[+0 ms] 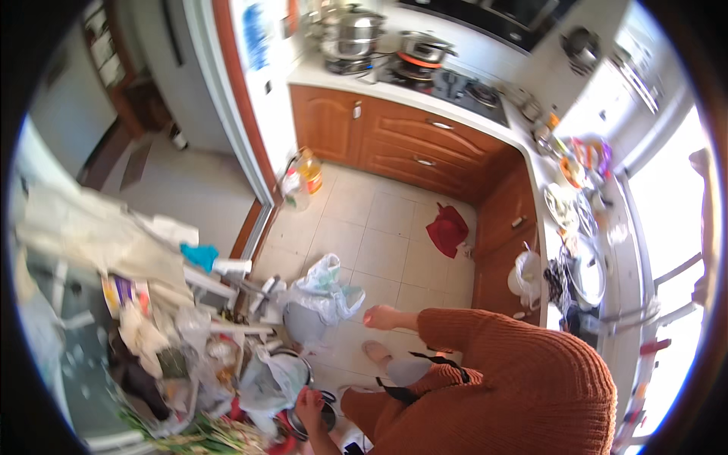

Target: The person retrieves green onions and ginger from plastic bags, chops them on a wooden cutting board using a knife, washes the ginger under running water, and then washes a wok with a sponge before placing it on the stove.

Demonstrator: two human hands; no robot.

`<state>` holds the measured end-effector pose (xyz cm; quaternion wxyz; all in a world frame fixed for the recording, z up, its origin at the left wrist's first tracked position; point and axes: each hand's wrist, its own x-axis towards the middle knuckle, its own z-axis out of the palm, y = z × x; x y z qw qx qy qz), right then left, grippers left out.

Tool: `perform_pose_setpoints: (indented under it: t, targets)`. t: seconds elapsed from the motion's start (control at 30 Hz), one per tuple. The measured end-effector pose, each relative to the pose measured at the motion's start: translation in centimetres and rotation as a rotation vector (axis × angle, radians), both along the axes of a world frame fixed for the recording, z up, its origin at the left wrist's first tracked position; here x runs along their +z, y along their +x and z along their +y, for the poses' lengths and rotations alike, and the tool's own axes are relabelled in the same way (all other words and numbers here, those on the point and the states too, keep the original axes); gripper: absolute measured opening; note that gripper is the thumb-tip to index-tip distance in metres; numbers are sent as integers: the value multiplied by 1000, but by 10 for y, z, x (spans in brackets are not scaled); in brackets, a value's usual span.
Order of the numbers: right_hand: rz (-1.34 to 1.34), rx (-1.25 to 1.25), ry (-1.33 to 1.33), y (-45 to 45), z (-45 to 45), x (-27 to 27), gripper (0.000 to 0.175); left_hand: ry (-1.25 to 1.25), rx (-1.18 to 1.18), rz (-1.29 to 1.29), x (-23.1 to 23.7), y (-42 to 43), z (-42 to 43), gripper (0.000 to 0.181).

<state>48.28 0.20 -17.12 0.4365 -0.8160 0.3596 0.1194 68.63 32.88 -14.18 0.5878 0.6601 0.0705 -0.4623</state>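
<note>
My left hand hangs low, above a dark pot and close to a white plastic bag lying over a round metal-rimmed vessel. Its fingers look curled, but blur hides whether anything is in them. My right hand is out over the floor, bent at the wrist, with nothing plainly visible in it. Just beyond its fingertips is a clear plastic bag on top of a pale grey bin. An orange ribbed sleeve covers most of my right arm.
Leafy green stalks and piled bags crowd the lower left. A red cloth lies on the tiles. An oil bottle stands by the doorway. Pots, including a steamer, stand along the counter. A white lined bucket hangs at the right.
</note>
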Motion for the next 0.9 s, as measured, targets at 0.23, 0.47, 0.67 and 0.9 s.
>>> perform_pose_setpoints:
  t: [0.23, 0.47, 0.67, 0.9]
  targets:
    - [-46, -885, -65, -130, -28, 76, 22, -191, -721, -390, 47, 37, -137, 37]
    - [-106, -1339, -33, -221, 135, 87, 26, -184, -1292, -602, 63, 44, -218, 38]
    - [-101, -1698, 241, -254, 275, 82, 26, -118, -1667, -613, 52, -13, -232, 38]
    - [-417, -1962, 214, -289, 302, 139, 26, -212, -2050, -689, 69, -120, -239, 40]
